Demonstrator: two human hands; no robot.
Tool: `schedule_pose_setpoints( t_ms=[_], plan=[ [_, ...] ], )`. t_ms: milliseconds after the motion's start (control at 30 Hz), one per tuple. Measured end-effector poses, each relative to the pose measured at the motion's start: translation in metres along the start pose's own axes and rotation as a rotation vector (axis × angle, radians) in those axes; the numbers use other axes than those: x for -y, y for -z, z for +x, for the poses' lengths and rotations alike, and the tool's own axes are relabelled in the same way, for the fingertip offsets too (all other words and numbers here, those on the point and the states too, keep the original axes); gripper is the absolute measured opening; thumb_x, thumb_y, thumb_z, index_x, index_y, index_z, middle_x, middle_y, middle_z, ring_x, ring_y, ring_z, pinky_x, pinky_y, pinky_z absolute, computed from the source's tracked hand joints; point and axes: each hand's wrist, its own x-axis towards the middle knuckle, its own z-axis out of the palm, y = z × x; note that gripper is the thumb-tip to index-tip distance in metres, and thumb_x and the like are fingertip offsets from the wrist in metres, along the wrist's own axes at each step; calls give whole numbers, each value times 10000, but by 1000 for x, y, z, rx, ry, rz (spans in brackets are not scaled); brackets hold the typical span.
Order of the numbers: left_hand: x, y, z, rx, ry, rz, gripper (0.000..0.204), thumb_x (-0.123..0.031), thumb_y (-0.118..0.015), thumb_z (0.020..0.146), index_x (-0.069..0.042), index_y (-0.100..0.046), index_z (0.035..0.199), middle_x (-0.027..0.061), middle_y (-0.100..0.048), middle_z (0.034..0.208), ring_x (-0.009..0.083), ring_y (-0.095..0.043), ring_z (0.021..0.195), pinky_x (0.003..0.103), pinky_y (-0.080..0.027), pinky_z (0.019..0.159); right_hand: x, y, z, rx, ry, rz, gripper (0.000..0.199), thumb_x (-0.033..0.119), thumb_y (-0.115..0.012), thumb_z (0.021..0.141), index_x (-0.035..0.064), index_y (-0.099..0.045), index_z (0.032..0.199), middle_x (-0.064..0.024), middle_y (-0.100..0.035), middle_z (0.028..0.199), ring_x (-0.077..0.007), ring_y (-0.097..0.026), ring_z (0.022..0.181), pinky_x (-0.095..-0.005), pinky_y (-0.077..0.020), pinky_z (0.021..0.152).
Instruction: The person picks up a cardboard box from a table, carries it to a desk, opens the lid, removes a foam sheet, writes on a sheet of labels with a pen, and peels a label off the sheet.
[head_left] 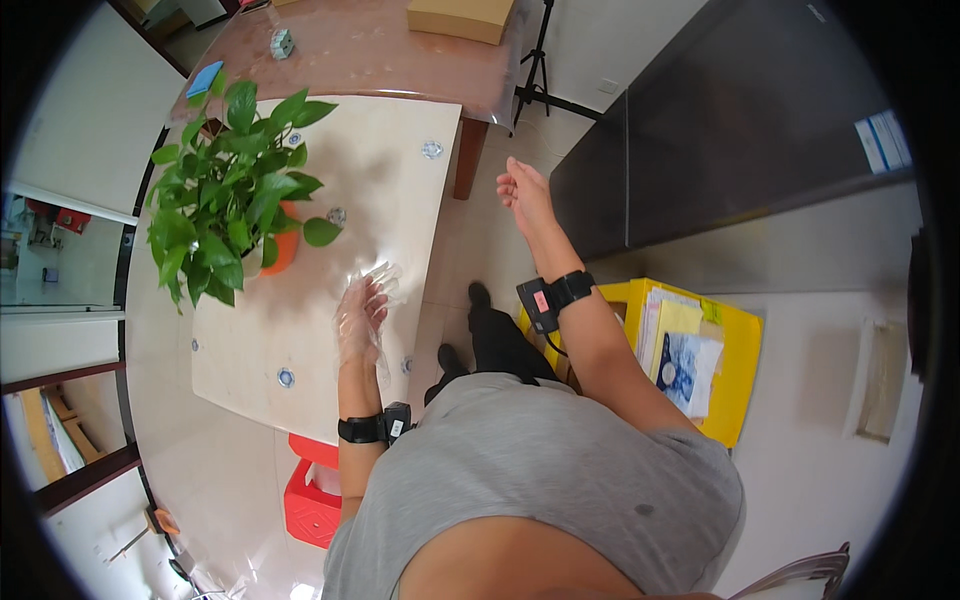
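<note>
The left hand (362, 312) lies flat, fingers spread, on the clear plastic sheet (380, 280) on the pale table (300, 340), just right of the potted plant (235, 190). The right hand (525, 195) hangs farther right, empty, fingers loosely extended.

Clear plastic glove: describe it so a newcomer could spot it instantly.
Start at the pale beige tabletop with the leafy green plant in an orange pot. Just right of the pot, near the table's right edge, the left hand lies on the top inside the crinkled clear plastic glove. It is the only transparent, glinting thing there.
</note>
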Motion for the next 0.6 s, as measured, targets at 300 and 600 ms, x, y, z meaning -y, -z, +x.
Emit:
schedule_pose_setpoints(
  t_ms=[300, 600],
  plan=[
    [-24, -60, 93, -100, 91, 70, 355, -353, -545, 826, -73, -536, 1044, 13, -567, 877, 96, -515, 716, 222, -407, 640, 22, 0, 167, -69, -76, 111, 305, 286, -555, 828, 51, -510, 1018, -34, -543, 810, -110, -524, 685, -247, -411, 557],
    [-41, -122, 161, -51, 102, 184, 383, -375, -557, 813, -68, -528, 1040, 12, -561, 860, 105, -523, 704, 235, -411, 640, 30, 40, 237, -118, -99, 84, 315, 291, -560, 826, 49, -505, 1019, -32, -550, 828, -112, -527, 716, -249, -413, 582]
  ],
)
